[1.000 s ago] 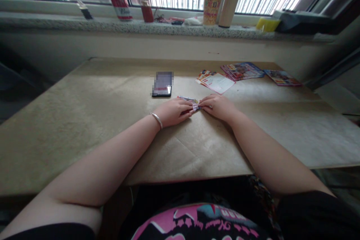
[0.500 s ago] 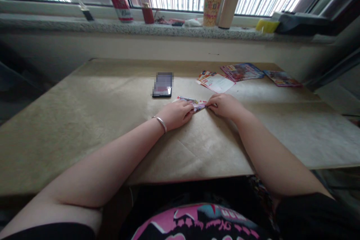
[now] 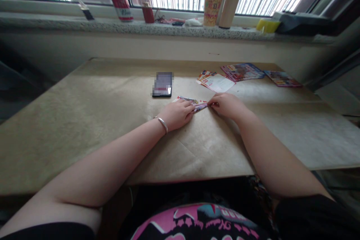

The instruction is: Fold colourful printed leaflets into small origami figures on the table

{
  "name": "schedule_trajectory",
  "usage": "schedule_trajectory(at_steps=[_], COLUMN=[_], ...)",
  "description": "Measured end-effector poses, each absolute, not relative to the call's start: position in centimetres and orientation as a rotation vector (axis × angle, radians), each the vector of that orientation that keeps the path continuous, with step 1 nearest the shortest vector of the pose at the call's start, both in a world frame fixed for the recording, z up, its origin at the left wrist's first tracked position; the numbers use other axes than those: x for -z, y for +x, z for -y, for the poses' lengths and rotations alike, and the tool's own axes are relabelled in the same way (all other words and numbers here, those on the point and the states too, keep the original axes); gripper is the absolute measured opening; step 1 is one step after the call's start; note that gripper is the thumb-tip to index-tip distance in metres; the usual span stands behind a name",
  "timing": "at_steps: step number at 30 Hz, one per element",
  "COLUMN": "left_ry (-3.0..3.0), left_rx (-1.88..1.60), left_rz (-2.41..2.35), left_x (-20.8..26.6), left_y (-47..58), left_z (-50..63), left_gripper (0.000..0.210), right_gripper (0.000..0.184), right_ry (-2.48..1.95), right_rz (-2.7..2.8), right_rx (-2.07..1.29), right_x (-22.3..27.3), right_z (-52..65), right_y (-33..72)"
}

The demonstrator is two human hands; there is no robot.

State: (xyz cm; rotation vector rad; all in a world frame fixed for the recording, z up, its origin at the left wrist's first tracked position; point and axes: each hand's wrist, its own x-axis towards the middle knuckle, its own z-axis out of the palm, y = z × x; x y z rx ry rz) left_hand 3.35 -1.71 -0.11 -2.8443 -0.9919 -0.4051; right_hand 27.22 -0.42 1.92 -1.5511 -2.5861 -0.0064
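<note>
The left hand (image 3: 177, 114) covers one folded paper (image 3: 200, 104), its grip impossible to tell; the right hand (image 3: 227, 105) pinches the three-o'clock tip. One phone (image 3: 163, 84) lies at ten o'clock.

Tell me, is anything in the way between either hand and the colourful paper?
Nothing visible is: the left hand lies on the paper, and the right hand has its fingertips at the right end. The phone and leaflets lie farther back, clear of both.

I get the phone (image 3: 162, 84) mostly pixelated; just nearer than it, the left hand (image 3: 177, 114) hides part of the paper (image 3: 200, 104).
</note>
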Motion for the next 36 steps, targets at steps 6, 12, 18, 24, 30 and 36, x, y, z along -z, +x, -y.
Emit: schedule_trajectory(at_steps=[6, 12, 18, 24, 30, 36], left_ry=[-2.851, -2.853, -2.847, -2.869, -2.882, -2.871], left_rx=[0.404, 0.424, 0.409, 0.372, 0.391, 0.387], left_rz=[1.016, 0.993, 1.016, 0.977, 0.951, 0.891], left_x=[0.1, 0.3, 0.4, 0.4, 0.8, 1.0], left_y=[3.4, 3.3, 3.2, 3.2, 3.1, 3.0], left_z=[1.8, 1.6, 1.7, 1.4, 1.2, 1.0], left_gripper=[0.032, 0.031, 0.034, 0.043, 0.044, 0.045], right_gripper=[0.028, 0.028, 0.028, 0.032, 0.027, 0.030], right_ry=[-1.630, -1.645, -1.632, -1.540, -1.494, -1.411], right_rz=[2.577, 2.606, 2.602, 2.642, 2.672, 2.644], right_rx=[0.072, 0.057, 0.035, 0.028, 0.010, 0.015], right_x=[-2.2, -2.2, -2.2, -2.1, -2.1, -1.7], right_z=[0.6, 0.2, 0.1, 0.2, 0.0, -0.1], right_y=[27.4, 27.8, 28.1, 28.1, 28.5, 28.3])
